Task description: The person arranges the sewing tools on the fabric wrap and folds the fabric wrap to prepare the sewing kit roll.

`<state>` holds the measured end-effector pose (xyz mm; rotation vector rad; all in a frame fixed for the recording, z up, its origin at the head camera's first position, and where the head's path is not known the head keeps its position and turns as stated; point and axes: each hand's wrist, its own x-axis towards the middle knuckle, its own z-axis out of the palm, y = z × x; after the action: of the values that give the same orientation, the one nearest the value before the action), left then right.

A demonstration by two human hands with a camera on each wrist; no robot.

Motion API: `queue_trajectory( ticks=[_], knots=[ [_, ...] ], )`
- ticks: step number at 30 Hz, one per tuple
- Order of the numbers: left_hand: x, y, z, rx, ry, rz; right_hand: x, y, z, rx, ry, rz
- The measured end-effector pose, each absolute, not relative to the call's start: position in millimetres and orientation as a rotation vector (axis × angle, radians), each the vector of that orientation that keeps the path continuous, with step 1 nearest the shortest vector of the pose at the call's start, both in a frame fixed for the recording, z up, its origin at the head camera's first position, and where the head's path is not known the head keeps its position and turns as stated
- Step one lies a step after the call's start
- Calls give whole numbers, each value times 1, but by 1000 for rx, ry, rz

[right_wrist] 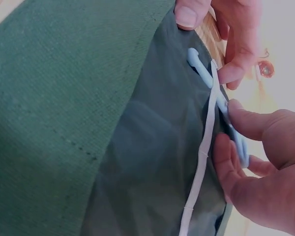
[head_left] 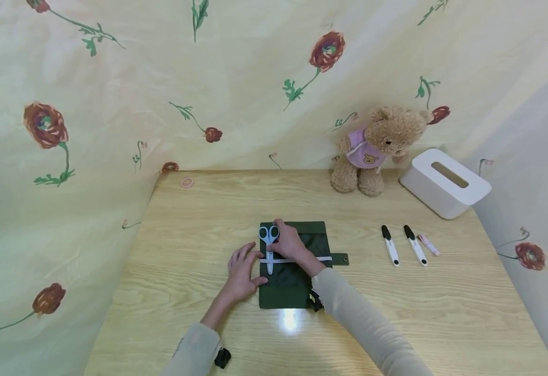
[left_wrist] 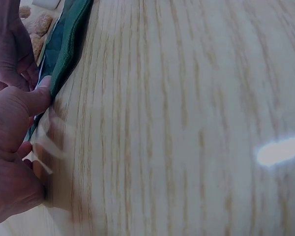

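A pair of light-blue scissors [head_left: 270, 249] lies on the dark inner face of an unfolded green fabric case [head_left: 283, 296], points toward the person. The white elastic band [right_wrist: 202, 152] crosses over the blades. My right hand [head_left: 289, 243] pinches the scissors near the handle loops, thumb on one side and fingers on the other. At the case's left edge, my left hand [head_left: 242, 271] has its fingers spread. In the right wrist view, its thumb [right_wrist: 188, 16] presses on the lining and a finger rests beside the band's end.
Two white pens with black caps [head_left: 390, 245] [head_left: 415, 245] and a small pink-and-white stick [head_left: 429, 244] lie to the right. Behind them sit a teddy bear [head_left: 368, 156] and a white tissue box [head_left: 443, 183]. A pink ring [head_left: 187, 183] is at the back left.
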<state>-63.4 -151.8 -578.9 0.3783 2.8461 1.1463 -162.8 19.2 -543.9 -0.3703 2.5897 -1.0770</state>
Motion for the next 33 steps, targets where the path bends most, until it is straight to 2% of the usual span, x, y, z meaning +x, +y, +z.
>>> queue_trajectory(
  ticks=[13,33],
  knots=[
    [-65,-153,-576,375,2861,1172,-167,16,-529,-376,2557,-841],
    [-64,-153,-581,419,2839,1212,-162,21,-527,-390,2543,-770]
  ],
)
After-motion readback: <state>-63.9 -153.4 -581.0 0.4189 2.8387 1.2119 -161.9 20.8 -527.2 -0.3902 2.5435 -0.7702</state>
